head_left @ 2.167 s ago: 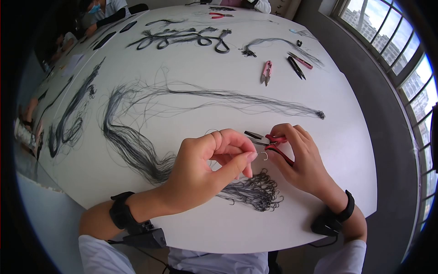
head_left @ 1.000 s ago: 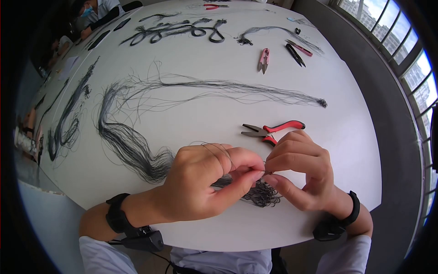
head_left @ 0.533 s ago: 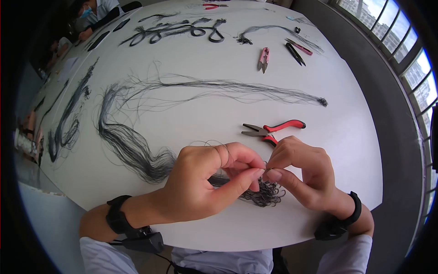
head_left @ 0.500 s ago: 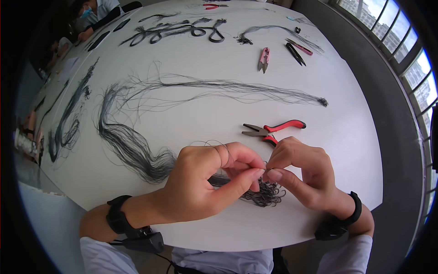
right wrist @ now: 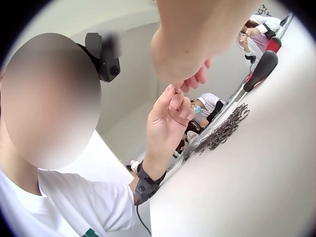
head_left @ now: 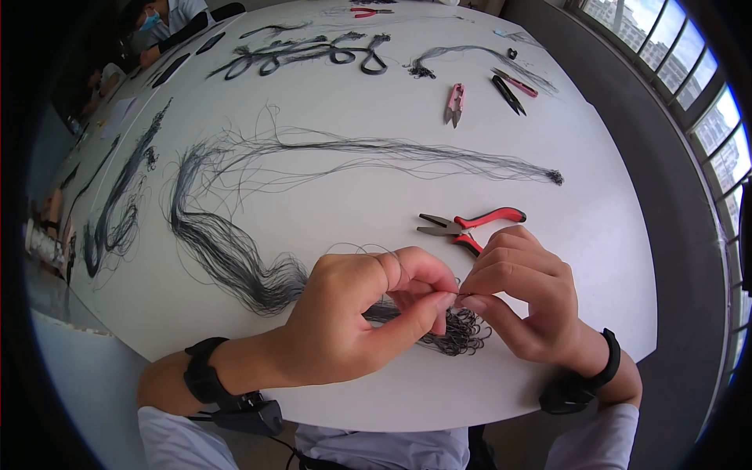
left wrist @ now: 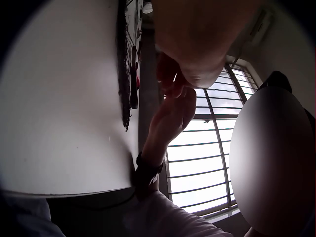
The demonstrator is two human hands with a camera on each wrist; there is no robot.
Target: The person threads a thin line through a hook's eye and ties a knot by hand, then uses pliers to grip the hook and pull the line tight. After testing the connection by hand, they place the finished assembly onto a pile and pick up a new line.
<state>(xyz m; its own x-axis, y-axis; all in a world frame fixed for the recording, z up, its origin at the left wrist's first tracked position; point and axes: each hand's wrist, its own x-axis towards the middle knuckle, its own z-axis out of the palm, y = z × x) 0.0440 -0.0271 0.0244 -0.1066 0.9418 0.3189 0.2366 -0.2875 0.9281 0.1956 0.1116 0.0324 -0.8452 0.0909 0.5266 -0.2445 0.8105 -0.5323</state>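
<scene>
In the head view my left hand [head_left: 352, 309] and right hand [head_left: 525, 298] meet fingertip to fingertip, above a bundle of dark fishing lines. Each pinches with thumb and forefinger at one thin fishing line [head_left: 464, 295]; its hook is hidden among the fingers. A loop of that line circles my left forefinger. Beneath the hands lies the bundle's cluster of fish hooks [head_left: 462, 333], partly covered. Red-handled pliers [head_left: 442, 225] lie on the table with parted jaws, just beyond my right hand. The right wrist view shows the left hand [right wrist: 170, 111] pinching at the right fingertips.
The long line bundle [head_left: 235, 258] curves over the white table [head_left: 580, 258]. Further back lie pink snips [head_left: 455, 103], black snips [head_left: 509, 95], looped bundles [head_left: 305, 56] and another pair of red pliers [head_left: 370, 12]. Another person [head_left: 172, 23] sits at the far left.
My right hand held the pliers at first; now they lie on the table and it pinches at the left fingertips. The hook that stuck out of my left fingers is hidden.
</scene>
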